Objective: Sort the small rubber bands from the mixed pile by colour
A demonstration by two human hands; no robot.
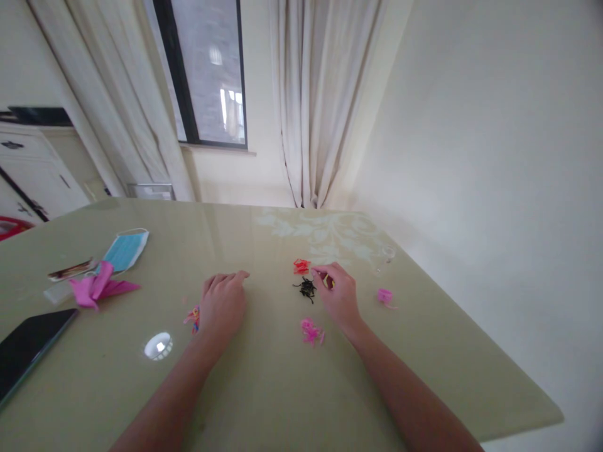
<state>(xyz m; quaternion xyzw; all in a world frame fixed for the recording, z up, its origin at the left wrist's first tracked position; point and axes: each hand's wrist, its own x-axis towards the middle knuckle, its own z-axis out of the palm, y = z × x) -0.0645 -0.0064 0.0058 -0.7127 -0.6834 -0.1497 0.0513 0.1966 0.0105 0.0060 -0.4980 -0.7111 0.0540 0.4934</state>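
Note:
My left hand (223, 306) rests palm down on the table, fingers laid forward and the index finger pointing right. Partly hidden by its outer edge is a mixed-colour pile of what look like small rubber bands (191, 317). My right hand (336, 292) is closed in a pinch just right of a black pile (308, 288) and a red pile (301, 266) of similar bands. Something yellow shows by its fingers; whether it is held or lies behind I cannot tell. Nearer to me lies a pink pile (311, 332) of bands.
A pale green table (264, 389) bears a phone (32, 348), a pink folded piece (101, 287), a blue face mask (126, 251) and a clear round object (158, 346) at left. At right are a pink coil (385, 295) and a small transparent item (387, 254). A wall stands beyond.

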